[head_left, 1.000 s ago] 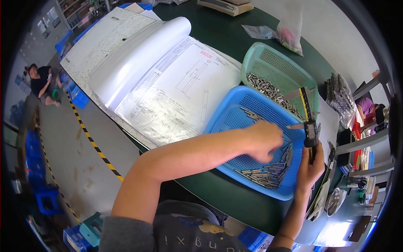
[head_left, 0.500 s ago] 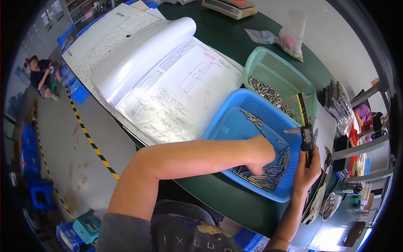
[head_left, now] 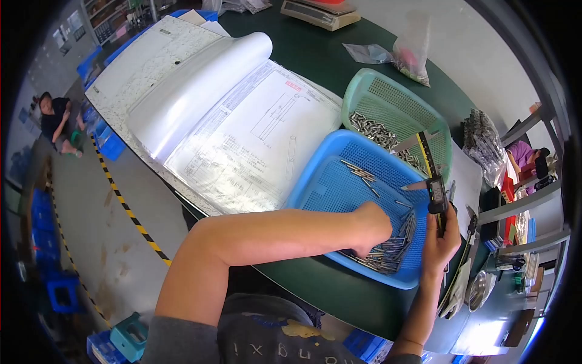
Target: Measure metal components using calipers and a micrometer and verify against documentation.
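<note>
Inside the blue mesh basket [head_left: 321,161], my left hand [head_left: 371,225] reaches down with its fingers curled among loose metal pins [head_left: 394,249]. What its fingertips hold, if anything, is hidden. My right hand [head_left: 441,242] grips a digital caliper [head_left: 436,193] by its body at the basket's right side. The caliper's beam points away from me, its jaws stretching left over the basket's rim. A smaller group of pins [head_left: 362,171] lies apart toward the basket's far side.
A green basket [head_left: 394,91] with many short metal parts touches the blue one's far side. Left lies an open folder with a technical drawing [head_left: 260,133]. A scale [head_left: 321,13], plastic bags [head_left: 412,57], bagged rods [head_left: 482,139], gloves [head_left: 456,294] and a metal bowl [head_left: 478,291] surround them.
The whole view has shifted slightly, moving the baskets a little left in the picture. My left hand stays low among the pins, and my right hand keeps hold of the caliper.
</note>
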Motion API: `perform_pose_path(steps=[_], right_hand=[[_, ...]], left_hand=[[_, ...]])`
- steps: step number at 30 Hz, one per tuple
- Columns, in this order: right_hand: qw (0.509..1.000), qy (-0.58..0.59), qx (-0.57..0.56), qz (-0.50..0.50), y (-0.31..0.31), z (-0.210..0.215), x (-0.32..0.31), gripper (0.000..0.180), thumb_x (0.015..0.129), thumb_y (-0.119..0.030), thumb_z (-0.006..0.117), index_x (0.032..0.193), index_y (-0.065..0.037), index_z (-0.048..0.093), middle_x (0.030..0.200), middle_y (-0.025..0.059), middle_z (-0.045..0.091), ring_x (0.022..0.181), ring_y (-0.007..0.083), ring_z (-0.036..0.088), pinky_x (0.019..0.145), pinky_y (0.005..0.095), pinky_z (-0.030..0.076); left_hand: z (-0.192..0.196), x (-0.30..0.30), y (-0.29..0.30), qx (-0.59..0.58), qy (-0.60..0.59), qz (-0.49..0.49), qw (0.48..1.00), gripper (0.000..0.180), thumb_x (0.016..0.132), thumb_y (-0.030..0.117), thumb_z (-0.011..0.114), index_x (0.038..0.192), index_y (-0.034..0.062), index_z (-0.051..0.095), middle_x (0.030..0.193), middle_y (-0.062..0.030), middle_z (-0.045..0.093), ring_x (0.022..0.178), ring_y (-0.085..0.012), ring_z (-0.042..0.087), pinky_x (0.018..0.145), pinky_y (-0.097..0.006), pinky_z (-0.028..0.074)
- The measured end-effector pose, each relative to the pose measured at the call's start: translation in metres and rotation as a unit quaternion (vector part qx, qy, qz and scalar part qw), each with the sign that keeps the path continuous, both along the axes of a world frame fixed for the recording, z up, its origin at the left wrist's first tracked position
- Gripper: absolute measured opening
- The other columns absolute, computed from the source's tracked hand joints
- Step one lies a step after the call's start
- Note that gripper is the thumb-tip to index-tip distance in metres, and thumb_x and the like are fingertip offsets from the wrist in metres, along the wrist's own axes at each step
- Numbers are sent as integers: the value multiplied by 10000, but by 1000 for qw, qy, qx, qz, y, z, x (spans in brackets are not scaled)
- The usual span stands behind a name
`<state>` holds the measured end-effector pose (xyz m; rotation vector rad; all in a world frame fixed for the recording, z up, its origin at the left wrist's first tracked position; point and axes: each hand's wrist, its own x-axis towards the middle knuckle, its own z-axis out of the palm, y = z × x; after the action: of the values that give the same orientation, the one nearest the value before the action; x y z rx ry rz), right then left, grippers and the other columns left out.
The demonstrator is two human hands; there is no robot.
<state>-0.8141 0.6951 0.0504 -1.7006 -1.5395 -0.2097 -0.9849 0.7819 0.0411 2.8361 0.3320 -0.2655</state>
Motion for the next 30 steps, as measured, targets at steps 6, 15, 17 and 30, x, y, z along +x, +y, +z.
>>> perform_pose_path(steps=[6,15,17,30], right_hand=[[999,25,32,6,-2,-4,5,394,843,-12,652,1220,47,553,1001,165,658,848,186,640,765,290,503],[999,-4,46,9,-4,-4,4,379,849,-11,642,1213,51,554,1019,161,659,878,187,646,779,292,503],[1000,-7,28,-2,-3,-2,3,378,845,-12,644,1207,52,559,1021,161,660,895,193,648,784,296,505],[999,-22,22,19,-2,4,-1,387,817,-5,663,1188,51,569,1033,182,653,879,233,658,730,292,523]], left_hand=[[-5,-6,24,-190,-292,176,920,200,610,144,688,780,40,666,707,-108,654,691,-279,652,621,-370,514],[5,-8,47,-424,-539,303,662,127,767,40,686,880,-6,652,749,-56,655,689,-99,625,628,-240,509],[7,-9,48,-480,-553,314,604,128,786,42,701,896,-5,656,797,-55,664,718,-97,626,652,-234,517],[16,-21,52,-600,-471,330,555,281,854,243,697,1020,23,646,901,-31,652,828,-91,592,741,-234,460]])
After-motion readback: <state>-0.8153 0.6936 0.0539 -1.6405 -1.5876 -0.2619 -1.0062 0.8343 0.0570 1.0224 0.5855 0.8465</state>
